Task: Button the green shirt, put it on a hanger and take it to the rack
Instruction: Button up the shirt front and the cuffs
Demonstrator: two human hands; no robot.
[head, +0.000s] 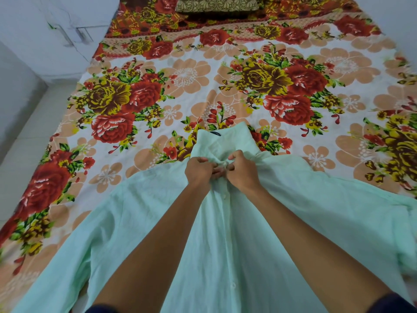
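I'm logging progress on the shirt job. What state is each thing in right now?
Green shirt: spread front up on the bed, collar away from the person.
Left hand: pinching the shirt front just below the collar.
Right hand: pinching the same spot.
Bedsheet: spread flat.
Pillow: lying at the bed's far end.

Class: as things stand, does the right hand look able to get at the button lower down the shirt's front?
Probably yes: that button lies uncovered just below the right hand, though both hands are busy near the collar.
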